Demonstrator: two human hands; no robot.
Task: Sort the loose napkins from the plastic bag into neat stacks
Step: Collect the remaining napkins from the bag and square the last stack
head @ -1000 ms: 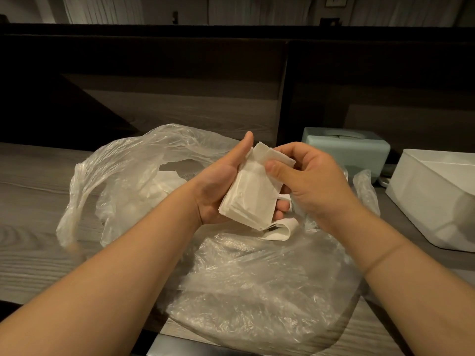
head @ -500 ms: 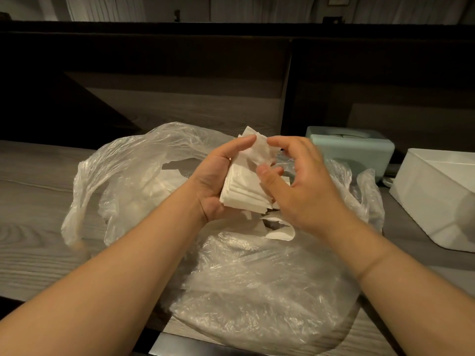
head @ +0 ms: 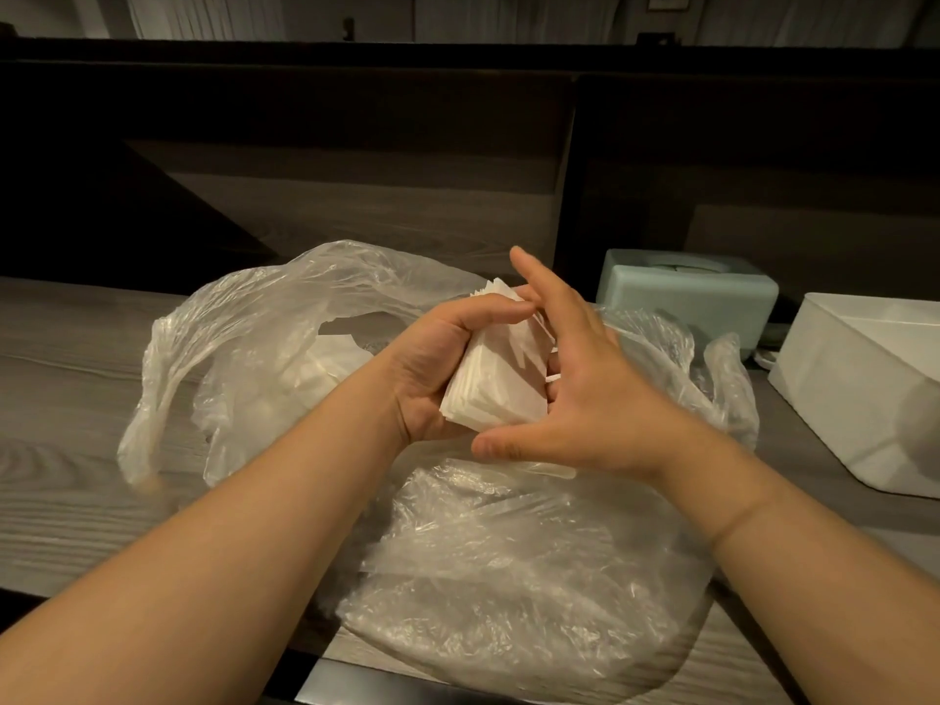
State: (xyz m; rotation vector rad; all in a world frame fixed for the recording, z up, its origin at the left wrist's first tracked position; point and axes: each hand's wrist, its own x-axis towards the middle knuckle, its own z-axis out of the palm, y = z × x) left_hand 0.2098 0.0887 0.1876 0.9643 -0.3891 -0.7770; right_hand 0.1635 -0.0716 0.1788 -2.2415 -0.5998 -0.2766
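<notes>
A stack of white folded napkins [head: 496, 384] sits in my left hand [head: 437, 363], whose thumb curls over its top edge, above the bag. My right hand [head: 585, 389] lies flat against the stack's right side with fingers straight, thumb under the lower edge. The clear plastic bag [head: 508, 567] is spread crumpled on the wooden counter beneath both hands. More white napkins [head: 330, 363] show through the bag's open mouth on the left. One loose napkin [head: 549, 469] lies on the bag under my right hand.
A pale green tissue box [head: 686, 292] stands behind the bag at the right. A white plastic bin [head: 859, 389] sits at the far right. The grey wooden counter [head: 66, 379] stretches left. A dark wall panel rises behind.
My right hand let go of the top napkin's corner and opened flat against the stack's side. The stack has been squared up and sits tighter in my left hand.
</notes>
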